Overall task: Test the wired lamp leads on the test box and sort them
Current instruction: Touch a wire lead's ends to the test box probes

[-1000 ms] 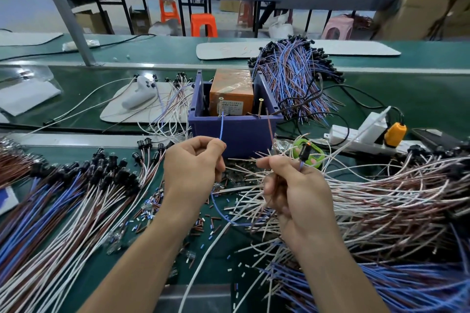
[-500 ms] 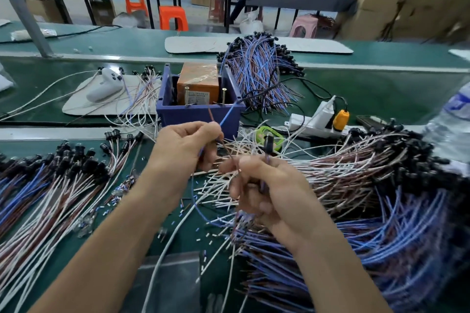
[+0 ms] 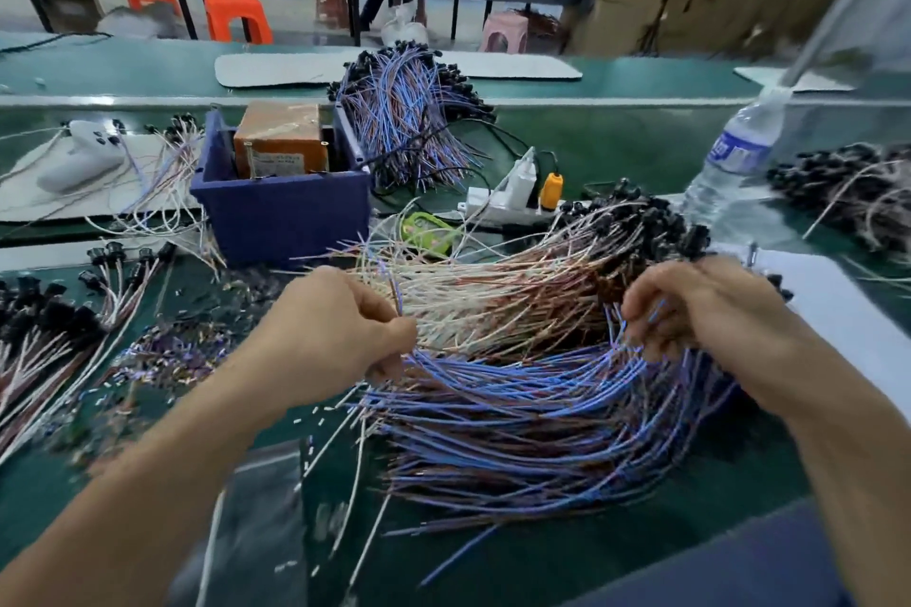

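**Listener:** What are the hands doing?

**Operator:** On my feed, the left hand (image 3: 340, 330) has its thumb and forefinger pressed together on a thin lead (image 3: 394, 293). The end of that lead sticks up above the knuckles, and the other fingers are curled in. The right hand (image 3: 700, 306) has its fingers (image 3: 641, 311) hooked downward round a few strands of the blue leads (image 3: 517, 409). Blur hides the fingertips themselves.

**Listener:** Where do the leads lie?

**Operator:** The blue leads fan out over the green work surface (image 3: 616, 148) by its near edge, between the two hands and closer to me. Just beyond them, and touching them, is a heap of white and brown leads (image 3: 493, 296). Its black lamp heads are bunched toward the right hand.

**Listener:** And the tester?

**Operator:** The test box (image 3: 278, 138) is an orange-brown block standing upright inside a blue bin (image 3: 286, 217). It is near the middle of the surface, beyond the left hand and clear of both hands. A further bundle (image 3: 404, 113) of blue and brown leads lies just behind the bin's right side. Another pile (image 3: 49, 335) of leads with black heads lies at the left edge. A white power strip (image 3: 512, 207) lies to the right of the bin. A water bottle (image 3: 734, 153) stands toward the right edge.
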Demonstrator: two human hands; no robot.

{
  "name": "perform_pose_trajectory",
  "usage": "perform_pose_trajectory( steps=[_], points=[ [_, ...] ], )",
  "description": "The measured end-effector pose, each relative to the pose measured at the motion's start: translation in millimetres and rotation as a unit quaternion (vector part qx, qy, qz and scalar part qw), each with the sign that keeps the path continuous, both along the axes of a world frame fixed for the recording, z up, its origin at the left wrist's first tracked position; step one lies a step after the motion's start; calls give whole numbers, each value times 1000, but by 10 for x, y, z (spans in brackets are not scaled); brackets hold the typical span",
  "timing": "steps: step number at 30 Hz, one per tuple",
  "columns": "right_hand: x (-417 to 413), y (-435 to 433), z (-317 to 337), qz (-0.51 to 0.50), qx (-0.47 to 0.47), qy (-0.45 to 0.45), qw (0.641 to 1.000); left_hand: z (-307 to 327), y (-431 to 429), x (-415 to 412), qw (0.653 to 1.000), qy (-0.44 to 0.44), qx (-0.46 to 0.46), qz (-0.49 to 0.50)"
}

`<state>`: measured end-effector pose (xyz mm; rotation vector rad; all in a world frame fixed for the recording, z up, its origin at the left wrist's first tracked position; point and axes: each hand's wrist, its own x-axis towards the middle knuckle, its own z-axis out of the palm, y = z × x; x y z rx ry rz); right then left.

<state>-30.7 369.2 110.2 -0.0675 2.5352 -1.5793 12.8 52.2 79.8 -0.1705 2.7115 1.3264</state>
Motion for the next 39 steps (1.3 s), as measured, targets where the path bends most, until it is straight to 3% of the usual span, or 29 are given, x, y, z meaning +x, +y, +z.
perform_pose_trajectory(
  steps=[4,8,17,21,30,35,39],
  points=[
    [-56,152,-37,-41,136,17,990,-102,258,-9,999,-30,-28,-19],
    [-57,180,-96,-95,331,93,934,-202,407,-19,998,-38,-45,-1],
    [-22,60,-286,-144,472,190,849,-275,431,-28,992,-37,-116,44],
    [95,-146,-394,-129,425,262,857,-225,386,23,990,-19,-121,63],
    [168,-1415,-631,56,188,263,945,-184,9,173,986,44,-103,124],
    [145,-2253,-701,118,94,248,957,-377,-424,334,973,138,-28,183],
    [155,-2894,-750,176,64,218,958,-435,-888,563,948,170,-82,255]
  ],
)
